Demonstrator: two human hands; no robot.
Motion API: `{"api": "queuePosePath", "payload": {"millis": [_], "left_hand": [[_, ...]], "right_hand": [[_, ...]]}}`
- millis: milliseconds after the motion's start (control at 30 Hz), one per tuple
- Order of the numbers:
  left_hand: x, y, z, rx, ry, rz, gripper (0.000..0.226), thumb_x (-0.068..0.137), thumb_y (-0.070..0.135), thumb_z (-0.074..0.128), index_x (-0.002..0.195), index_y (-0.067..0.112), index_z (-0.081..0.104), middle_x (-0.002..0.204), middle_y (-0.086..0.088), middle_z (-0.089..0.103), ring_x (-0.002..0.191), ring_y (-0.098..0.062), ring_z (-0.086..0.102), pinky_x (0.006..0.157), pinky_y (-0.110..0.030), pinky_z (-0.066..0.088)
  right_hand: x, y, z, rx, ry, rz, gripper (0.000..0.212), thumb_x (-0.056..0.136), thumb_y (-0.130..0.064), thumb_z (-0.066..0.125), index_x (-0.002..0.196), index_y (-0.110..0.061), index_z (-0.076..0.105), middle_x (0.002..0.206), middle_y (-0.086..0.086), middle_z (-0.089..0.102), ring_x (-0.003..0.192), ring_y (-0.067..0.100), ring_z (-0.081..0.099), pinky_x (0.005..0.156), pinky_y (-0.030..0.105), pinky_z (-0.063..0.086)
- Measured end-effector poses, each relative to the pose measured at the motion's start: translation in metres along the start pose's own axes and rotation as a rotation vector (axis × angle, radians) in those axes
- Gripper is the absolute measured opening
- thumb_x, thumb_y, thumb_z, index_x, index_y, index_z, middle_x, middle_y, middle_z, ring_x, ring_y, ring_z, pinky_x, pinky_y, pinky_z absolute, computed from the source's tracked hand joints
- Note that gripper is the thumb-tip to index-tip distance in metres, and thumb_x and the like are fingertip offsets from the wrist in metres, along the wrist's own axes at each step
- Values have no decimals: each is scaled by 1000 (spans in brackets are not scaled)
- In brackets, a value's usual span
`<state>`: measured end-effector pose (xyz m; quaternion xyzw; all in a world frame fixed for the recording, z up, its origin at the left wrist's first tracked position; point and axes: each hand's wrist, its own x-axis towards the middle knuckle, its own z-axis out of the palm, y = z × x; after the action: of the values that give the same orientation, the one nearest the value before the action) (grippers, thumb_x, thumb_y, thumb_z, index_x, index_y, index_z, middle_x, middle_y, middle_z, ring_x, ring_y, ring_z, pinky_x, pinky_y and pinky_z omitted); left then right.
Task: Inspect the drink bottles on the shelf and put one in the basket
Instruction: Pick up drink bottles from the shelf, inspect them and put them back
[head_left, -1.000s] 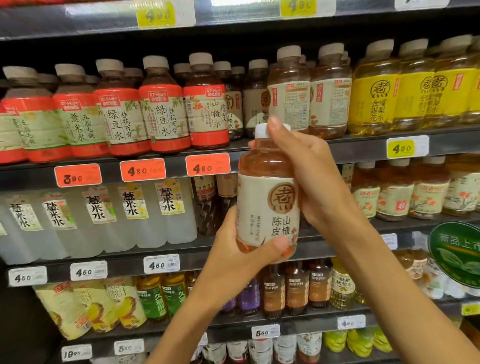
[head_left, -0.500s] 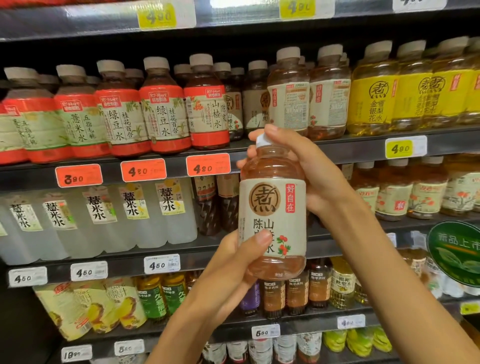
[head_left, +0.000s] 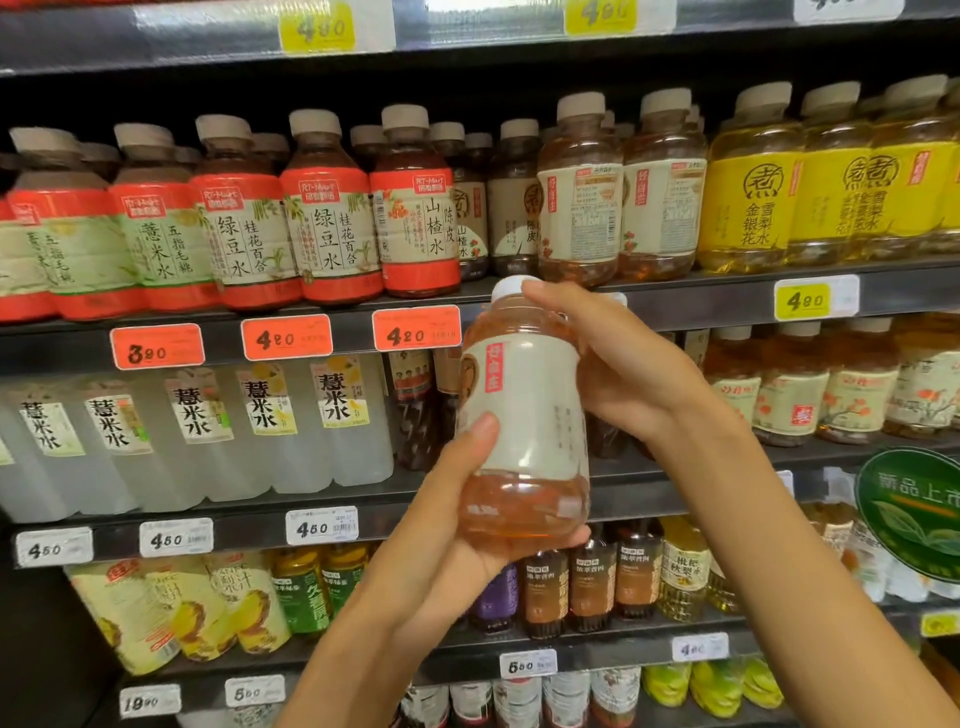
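Observation:
I hold an amber drink bottle (head_left: 524, 415) with a cream label and a white cap in front of the shelves, at the middle of the view. My left hand (head_left: 452, 535) cups its base from below, the thumb pressed on the label. My right hand (head_left: 618, 364) grips the bottle's upper part from the right, fingers curled over the neck near the cap. The label's side with small print faces me. No basket is in view.
Behind the bottle run dark shelves (head_left: 675, 306) packed with drinks: red-labelled bottles (head_left: 332, 208) at upper left, yellow bottles (head_left: 753, 187) at upper right, cloudy white bottles (head_left: 260, 431) at middle left, small dark bottles (head_left: 592, 582) lower down. Price tags (head_left: 415, 328) line the shelf edges.
The bottle has been turned about its axis between my hands, so the front logo has swung away to the left. It has also dropped slightly lower.

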<state>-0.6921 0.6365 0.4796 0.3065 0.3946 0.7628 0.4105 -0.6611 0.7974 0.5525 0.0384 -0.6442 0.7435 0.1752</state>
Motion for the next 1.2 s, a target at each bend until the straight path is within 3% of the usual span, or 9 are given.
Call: {"api": "queuePosePath", "payload": {"millis": [100, 233, 333, 433, 567, 767, 1033, 1133, 1200], "left_hand": [[4, 1, 0, -178, -23, -78, 79, 49, 39, 93, 117, 6, 67, 116, -27, 65, 98, -41, 68, 70, -46, 57], [8, -2, -3, -195, -31, -71, 70, 49, 37, 94, 108, 8, 71, 116, -27, 65, 101, -42, 67, 72, -49, 57], [17, 1, -5, -149, -81, -19, 62, 64, 40, 86, 118, 15, 67, 125, -22, 63, 113, -40, 61, 81, -49, 55], [30, 15, -4, 112, -100, 46, 51, 76, 49, 74, 121, 26, 66, 129, -11, 62, 122, -29, 58, 100, -46, 48], [50, 42, -1, 511, 103, 222, 63, 79, 53, 64, 134, 25, 49, 124, -2, 67, 116, -18, 62, 104, -43, 45], [79, 65, -1, 839, 139, 380, 56, 72, 53, 69, 123, 39, 50, 109, 20, 69, 98, 7, 64, 72, -6, 49], [117, 81, 0, 974, 263, 499, 59, 84, 19, 69, 135, 20, 41, 126, 2, 60, 109, -6, 60, 82, -16, 53], [127, 71, 2, 1090, 378, 559, 77, 78, 27, 72, 141, 23, 28, 127, 5, 51, 112, -6, 53, 78, -11, 47], [130, 66, 3, 1217, 436, 626, 81, 79, 34, 70, 143, 21, 23, 130, 3, 43, 119, -9, 44, 90, -20, 46]], "right_hand": [[2, 10, -1, 110, 0, 53, 22, 87, -35, 64, 71, -23, 74, 75, 0, 71, 72, 12, 68, 71, 25, 56], [10, 13, -4, 151, 31, 71, 31, 88, -31, 64, 59, -22, 74, 67, 0, 69, 62, 11, 68, 62, 22, 55], [17, 8, -6, 171, 87, 43, 21, 87, -28, 66, 70, -19, 75, 82, 6, 71, 79, 18, 67, 79, 31, 56], [28, -7, -4, 185, 112, -37, 24, 83, -30, 66, 97, -11, 70, 100, 11, 68, 98, 25, 62, 101, 44, 45], [46, -29, -7, 169, 114, -182, 21, 90, -31, 62, 93, -12, 69, 94, 8, 70, 91, 21, 66, 92, 39, 52], [72, -58, -4, -15, 148, -416, 17, 94, -28, 59, 92, -14, 69, 90, 4, 75, 82, 16, 70, 77, 30, 57], [93, -72, -3, -256, 227, -621, 16, 93, -23, 62, 109, -19, 61, 101, 5, 73, 93, 11, 70, 79, 22, 55], [100, -66, -1, -345, 279, -712, 19, 92, -20, 63, 110, -15, 60, 98, 3, 71, 88, 6, 68, 77, 19, 53], [105, -63, 0, -414, 302, -788, 21, 91, -19, 65, 110, -12, 61, 98, 3, 68, 88, 7, 66, 76, 18, 52]]}}
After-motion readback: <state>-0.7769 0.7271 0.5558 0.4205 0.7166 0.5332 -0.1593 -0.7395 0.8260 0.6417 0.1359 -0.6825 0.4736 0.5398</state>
